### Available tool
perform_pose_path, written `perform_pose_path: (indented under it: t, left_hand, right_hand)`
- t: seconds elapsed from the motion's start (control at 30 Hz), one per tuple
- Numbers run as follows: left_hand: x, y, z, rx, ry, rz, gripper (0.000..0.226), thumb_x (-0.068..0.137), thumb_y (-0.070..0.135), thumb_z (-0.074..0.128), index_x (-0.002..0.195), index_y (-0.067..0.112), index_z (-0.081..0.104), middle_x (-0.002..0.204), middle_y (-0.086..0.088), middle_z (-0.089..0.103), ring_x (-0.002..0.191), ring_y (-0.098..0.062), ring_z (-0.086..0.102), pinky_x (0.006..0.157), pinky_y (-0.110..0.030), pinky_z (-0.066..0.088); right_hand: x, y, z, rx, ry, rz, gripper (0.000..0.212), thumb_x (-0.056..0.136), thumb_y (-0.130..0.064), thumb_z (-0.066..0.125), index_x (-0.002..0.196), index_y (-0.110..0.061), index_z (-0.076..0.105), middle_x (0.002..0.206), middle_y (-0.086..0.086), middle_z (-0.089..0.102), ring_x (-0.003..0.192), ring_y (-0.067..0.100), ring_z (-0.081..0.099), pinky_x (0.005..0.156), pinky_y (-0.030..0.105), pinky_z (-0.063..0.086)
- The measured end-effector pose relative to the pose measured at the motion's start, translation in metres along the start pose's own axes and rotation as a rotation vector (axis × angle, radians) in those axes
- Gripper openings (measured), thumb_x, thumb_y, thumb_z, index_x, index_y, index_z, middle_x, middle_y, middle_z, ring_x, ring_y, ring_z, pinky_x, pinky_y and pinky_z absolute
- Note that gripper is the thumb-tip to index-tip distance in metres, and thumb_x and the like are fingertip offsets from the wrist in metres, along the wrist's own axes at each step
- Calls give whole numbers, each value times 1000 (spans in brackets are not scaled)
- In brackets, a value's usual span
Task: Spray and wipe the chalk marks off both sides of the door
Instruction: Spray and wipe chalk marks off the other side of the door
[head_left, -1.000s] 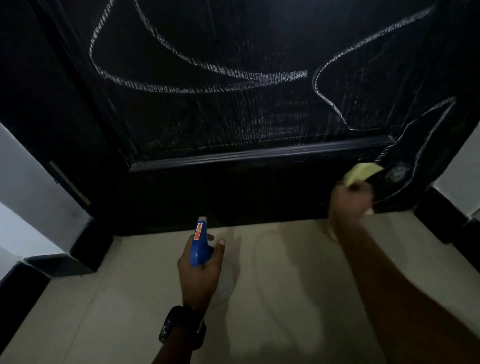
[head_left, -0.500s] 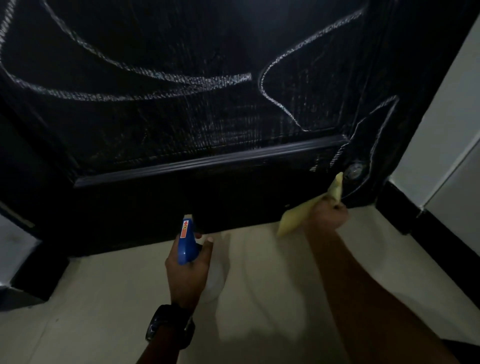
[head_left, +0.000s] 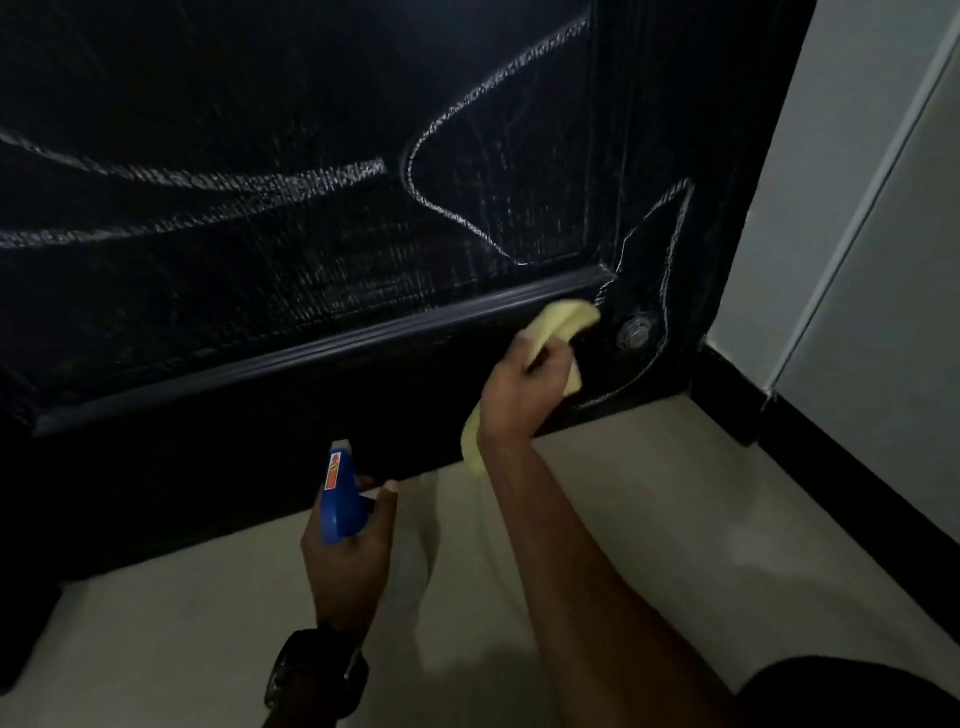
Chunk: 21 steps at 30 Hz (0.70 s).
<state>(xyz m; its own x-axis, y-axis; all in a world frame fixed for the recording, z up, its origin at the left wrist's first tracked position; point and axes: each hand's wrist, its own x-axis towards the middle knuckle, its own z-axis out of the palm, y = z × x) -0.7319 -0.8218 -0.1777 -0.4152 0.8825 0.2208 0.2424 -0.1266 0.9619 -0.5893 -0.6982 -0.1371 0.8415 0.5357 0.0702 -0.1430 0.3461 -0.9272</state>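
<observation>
A black door (head_left: 311, 322) fills the upper view, with white chalk marks (head_left: 270, 179) looping across its panel and down its lower right corner. My right hand (head_left: 524, 384) grips a yellow cloth (head_left: 563, 322) and holds it against the door just below the horizontal moulding, left of a small metal fitting (head_left: 635, 332). A tail of the cloth hangs below my wrist. My left hand (head_left: 348, 551) holds a blue spray bottle (head_left: 337, 499) low over the floor, nozzle toward the door's bottom rail, a finger stretched in front of the trigger.
Pale tiled floor (head_left: 597, 545) lies under both arms. A light wall (head_left: 857, 234) with a black skirting (head_left: 852, 483) stands at the right of the door. I wear a dark watch (head_left: 317, 675) on the left wrist.
My right hand has lifted the cloth from near the door's bottom edge up to the moulding beside the metal fitting. The view has shifted right. The left hand keeps its hold on the bottle.
</observation>
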Motion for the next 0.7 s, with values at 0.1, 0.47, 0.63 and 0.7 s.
perform_pose_path:
  t: [0.1,0.47,0.63,0.7]
  left_hand:
    - [1,2,0,11,19,-24,22,87,13,74,91,29,60,76,-1,62,62,3,60,62,-21,45]
    - [-3,15,4,-13,29,-41,38,85,10,74,85,41,53,73,-2,61,65,-13,58,62,-25,42]
    - [-3,11,5,-23,42,-50,37,85,8,74,85,39,54,74,-1,61,64,-8,60,64,-27,45]
    - [-1,9,6,-8,59,-55,40,85,9,75,83,41,52,75,0,60,66,-12,58,65,-28,45]
  right_hand:
    - [5,-30,9,-102,-144,-330,20,91,-14,66,110,-10,67,113,3,57,109,22,55,101,41,42]
    - [25,40,-12,-296,-114,-98,66,103,-39,32,161,-21,6,168,16,-5,155,25,-2,125,50,5]
    - [18,23,-2,-187,-132,-24,79,93,9,39,161,-12,5,168,13,-9,154,30,-11,119,19,-14]
    - [16,10,5,-228,-175,-96,89,83,19,39,161,-10,5,168,9,-9,154,29,-12,117,19,-11]
